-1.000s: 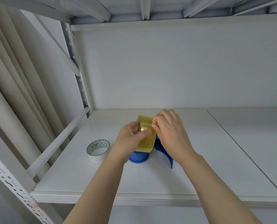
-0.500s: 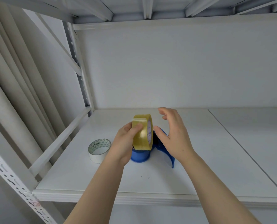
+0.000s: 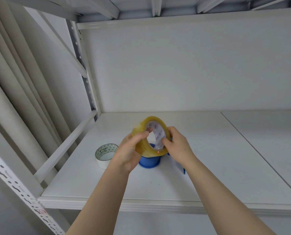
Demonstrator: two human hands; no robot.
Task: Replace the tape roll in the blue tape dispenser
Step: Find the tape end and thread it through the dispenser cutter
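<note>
A yellow clear tape roll [image 3: 142,147] is held up above the shelf, its open core turned toward me. My left hand [image 3: 129,152] grips its left rim, thumb over the edge. My right hand [image 3: 177,145] holds the right side, with its thumb inside the printed core. Directly below stands the blue tape dispenser [image 3: 149,161]; only its round hub and a bit of blue handle tip at the right show, the rest is hidden behind my hands and the roll.
A white tape roll [image 3: 105,155] with a patterned core lies flat to the left of the dispenser. The white shelf board [image 3: 217,167] has a seam at the right, a rail along the left side and a back wall behind.
The yellow roll has turned from edge-on to showing its core. My right hand, open and apart half a second ago, has closed on the roll's right side.
</note>
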